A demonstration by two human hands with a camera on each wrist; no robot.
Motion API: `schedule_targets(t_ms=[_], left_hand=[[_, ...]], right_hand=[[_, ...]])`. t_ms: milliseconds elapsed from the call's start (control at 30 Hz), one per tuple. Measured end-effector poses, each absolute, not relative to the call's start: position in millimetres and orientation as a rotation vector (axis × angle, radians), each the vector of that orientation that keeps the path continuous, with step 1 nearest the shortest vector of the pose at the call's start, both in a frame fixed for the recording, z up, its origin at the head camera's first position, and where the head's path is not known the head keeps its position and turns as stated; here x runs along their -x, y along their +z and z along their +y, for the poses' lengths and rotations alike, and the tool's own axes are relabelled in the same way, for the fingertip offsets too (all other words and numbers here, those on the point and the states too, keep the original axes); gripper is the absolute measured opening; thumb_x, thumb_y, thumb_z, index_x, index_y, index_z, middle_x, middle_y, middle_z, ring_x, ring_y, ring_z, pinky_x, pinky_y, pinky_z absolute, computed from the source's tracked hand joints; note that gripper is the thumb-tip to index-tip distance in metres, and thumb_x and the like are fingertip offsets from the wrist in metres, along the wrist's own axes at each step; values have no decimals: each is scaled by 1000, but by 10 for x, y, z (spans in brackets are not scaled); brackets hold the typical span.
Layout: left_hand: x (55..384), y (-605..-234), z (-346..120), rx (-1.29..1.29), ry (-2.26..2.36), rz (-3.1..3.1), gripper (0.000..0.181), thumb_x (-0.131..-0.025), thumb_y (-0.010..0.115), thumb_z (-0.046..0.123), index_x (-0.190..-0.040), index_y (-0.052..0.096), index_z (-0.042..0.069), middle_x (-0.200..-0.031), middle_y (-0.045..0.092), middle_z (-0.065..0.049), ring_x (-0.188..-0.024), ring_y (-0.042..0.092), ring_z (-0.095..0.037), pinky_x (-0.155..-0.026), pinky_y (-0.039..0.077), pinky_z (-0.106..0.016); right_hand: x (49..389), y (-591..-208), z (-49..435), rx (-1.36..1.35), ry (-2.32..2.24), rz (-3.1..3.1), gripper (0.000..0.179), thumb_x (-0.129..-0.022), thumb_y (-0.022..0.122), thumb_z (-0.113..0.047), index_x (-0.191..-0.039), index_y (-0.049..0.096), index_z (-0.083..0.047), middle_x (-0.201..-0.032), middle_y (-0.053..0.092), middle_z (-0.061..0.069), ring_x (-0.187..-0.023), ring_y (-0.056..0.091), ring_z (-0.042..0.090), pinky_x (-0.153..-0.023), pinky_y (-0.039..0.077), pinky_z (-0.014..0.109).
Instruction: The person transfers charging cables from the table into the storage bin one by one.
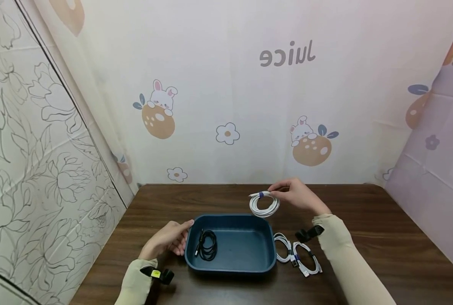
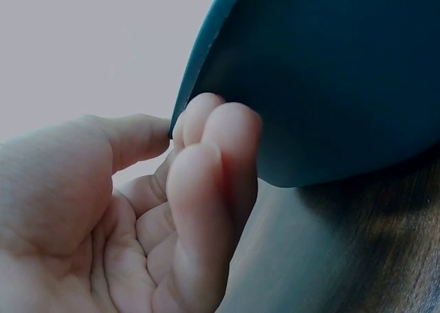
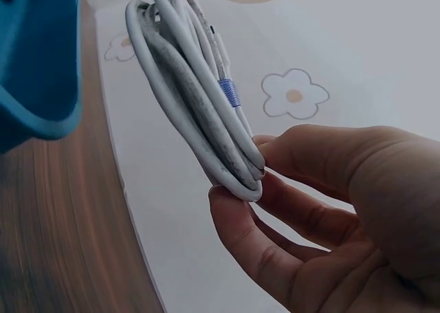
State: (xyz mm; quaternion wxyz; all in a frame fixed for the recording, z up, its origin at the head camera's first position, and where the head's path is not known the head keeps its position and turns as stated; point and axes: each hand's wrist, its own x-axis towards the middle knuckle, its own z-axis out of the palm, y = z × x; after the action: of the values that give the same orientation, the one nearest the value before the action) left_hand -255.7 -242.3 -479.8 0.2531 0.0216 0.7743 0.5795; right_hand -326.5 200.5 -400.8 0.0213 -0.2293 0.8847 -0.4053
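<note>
A coiled white cable (image 1: pixel 264 205) with a blue tie hangs above the back right corner of a dark blue plastic bin (image 1: pixel 230 270). My right hand (image 1: pixel 299 195) pinches the coil's edge between thumb and fingertips; the right wrist view shows the bundled loops of the white cable (image 3: pixel 192 93) close up. At the bin's left side, my left hand (image 1: pixel 169 239) holds the rim, thumb on top and fingers curled against the outer wall. Inside the bin, on the left, lies a coiled black cable (image 1: pixel 208 245).
Two more coiled white cables lie on the brown wooden table (image 1: pixel 363 250) right of the bin: one cable (image 1: pixel 282 248) beside its wall, the other cable (image 1: pixel 306 258) farther right. A printed curtain (image 1: pixel 226 93) hangs behind the table's back edge.
</note>
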Motion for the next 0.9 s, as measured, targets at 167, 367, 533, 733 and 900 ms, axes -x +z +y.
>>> schedule_targets(t_ms=[167, 367, 533, 733, 900], left_hand=[[2561, -4805, -2420, -62, 1577, 2100, 60, -102, 53, 59, -69, 62, 10, -58, 62, 0, -47, 61, -9, -47, 55, -24], [2559, -4798, -2416, -66, 1575, 2108, 60, -102, 53, 59, -68, 62, 10, -57, 62, 0, -46, 61, -9, -47, 54, -23], [2557, -4799, -2422, -63, 1578, 2099, 60, -102, 53, 59, -68, 62, 10, -58, 62, 0, -46, 61, -9, -47, 54, -24], [2564, -4798, -2425, -57, 1583, 2099, 61, -101, 53, 60, -68, 62, 10, -58, 62, 0, -46, 61, -9, -47, 54, -24], [2562, -4818, -2425, -58, 1580, 2098, 61, -101, 54, 61, -68, 62, 10, -58, 62, 0, -46, 61, -9, -47, 54, -24]], right_hand=[[3271, -4010, 1941, 724, -1271, 2728, 14, -99, 70, -21, -109, 78, -13, -105, 75, 6, -89, 65, 21, -75, 55, 32], [3263, -4017, 1870, 754, -1286, 2713, 16, -99, 70, -19, -110, 78, -10, -105, 75, 8, -86, 63, 20, -71, 54, 29], [3265, -4026, 1803, 776, -1295, 2698, 17, -99, 70, -19, -110, 78, -9, -105, 75, 9, -86, 62, 21, -71, 54, 30], [3263, -4036, 1728, 787, -1293, 2697, 16, -99, 70, -20, -110, 78, -12, -103, 75, 6, -84, 61, 21, -69, 53, 29], [3260, -4055, 1679, 824, -1304, 2659, 15, -99, 71, -20, -109, 79, -12, -101, 75, 5, -82, 61, 20, -67, 53, 29]])
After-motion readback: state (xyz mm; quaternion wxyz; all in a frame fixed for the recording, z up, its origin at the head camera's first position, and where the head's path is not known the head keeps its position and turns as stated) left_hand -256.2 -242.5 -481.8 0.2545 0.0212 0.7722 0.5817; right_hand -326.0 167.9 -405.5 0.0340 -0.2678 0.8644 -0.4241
